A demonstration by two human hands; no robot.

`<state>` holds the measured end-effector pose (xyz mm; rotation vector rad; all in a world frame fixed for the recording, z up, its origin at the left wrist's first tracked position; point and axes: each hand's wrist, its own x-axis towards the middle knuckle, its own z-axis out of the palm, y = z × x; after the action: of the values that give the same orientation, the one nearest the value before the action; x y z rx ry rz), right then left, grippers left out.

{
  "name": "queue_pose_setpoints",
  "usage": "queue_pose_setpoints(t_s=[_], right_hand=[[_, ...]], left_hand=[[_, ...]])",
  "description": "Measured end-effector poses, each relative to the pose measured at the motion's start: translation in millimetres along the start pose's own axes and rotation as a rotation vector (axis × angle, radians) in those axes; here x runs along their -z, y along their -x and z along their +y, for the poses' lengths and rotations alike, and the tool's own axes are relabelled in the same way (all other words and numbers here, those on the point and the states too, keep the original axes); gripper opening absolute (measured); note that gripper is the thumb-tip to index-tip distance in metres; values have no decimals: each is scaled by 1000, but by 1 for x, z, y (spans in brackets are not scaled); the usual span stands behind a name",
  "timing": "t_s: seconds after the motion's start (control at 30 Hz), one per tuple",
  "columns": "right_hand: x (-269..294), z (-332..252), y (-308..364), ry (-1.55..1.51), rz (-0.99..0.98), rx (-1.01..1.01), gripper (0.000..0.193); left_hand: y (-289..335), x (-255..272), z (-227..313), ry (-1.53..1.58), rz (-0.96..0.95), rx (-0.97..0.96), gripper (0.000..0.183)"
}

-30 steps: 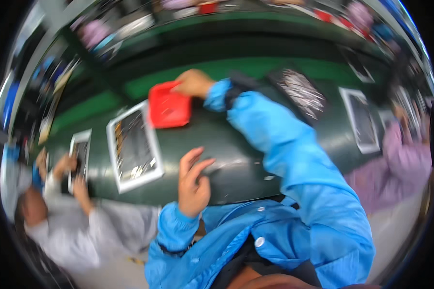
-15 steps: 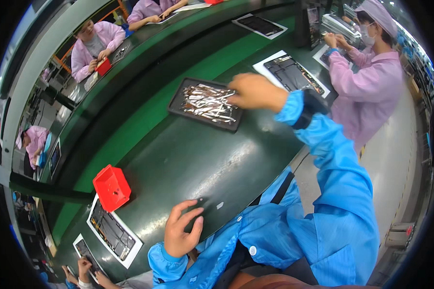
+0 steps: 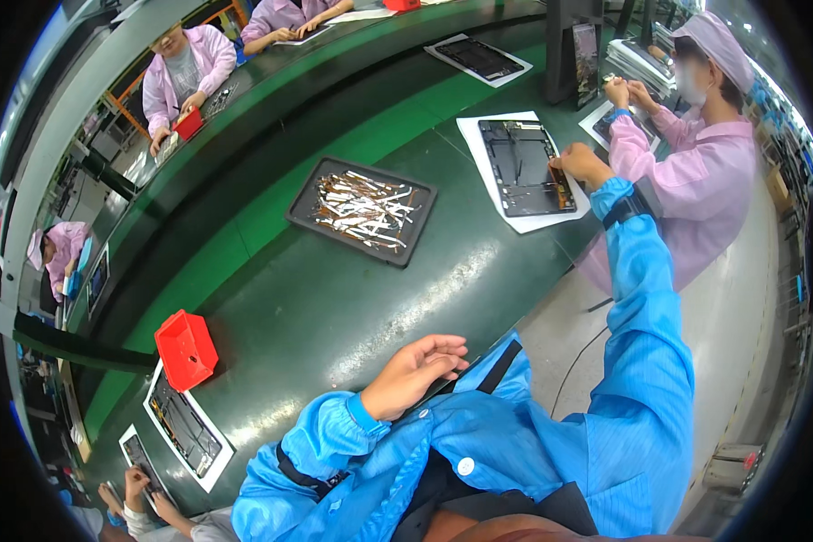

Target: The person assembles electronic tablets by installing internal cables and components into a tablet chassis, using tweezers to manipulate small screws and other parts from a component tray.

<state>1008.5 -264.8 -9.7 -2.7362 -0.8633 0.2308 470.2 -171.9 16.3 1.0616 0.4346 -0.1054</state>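
My right hand (image 3: 583, 165) reaches to the far right, its fingers closed at the right edge of an opened tablet (image 3: 519, 167). This tablet shows black inner parts and an orange strip, and lies on a white sheet (image 3: 472, 135). The exact grip of the fingertips is hard to see. My left hand (image 3: 415, 370) hovers at the table's front edge with fingers stretched out and holds nothing. Between the hands and the far side, a black tray (image 3: 303, 212) holds a heap of white and brown flex cables (image 3: 366, 208).
A red bin (image 3: 187, 352) stands at the left beside another opened tablet (image 3: 182, 420) on white paper. A further tablet (image 3: 479, 57) lies at the back. A co-worker in pink (image 3: 696, 163) works at the right by a dark post (image 3: 560, 54). Others sit across the table.
My right hand has left the cable tray and moved right to the tablet, which lies slightly turned and nearer. My left hand has shifted right along the table edge. The view has shifted slightly.
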Motion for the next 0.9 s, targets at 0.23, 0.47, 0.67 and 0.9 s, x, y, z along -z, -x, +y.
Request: queue_pose_setpoints(t_s=[0.23,0.47,0.67,0.9], right_hand=[[8,-31,50,-699,-103,-238,27],[40,-63,128,-1236,-40,144,17],[38,-146,224,-1430,-362,337,40],[-8,-235,311,-1626,-860,306,64]], left_hand=[[-52,-1,-3,19,30,14,51],[-67,3,6,216,217,-56,62],[-6,17,14,327,144,-320,103],[72,52,-3,654,170,-455,125]])
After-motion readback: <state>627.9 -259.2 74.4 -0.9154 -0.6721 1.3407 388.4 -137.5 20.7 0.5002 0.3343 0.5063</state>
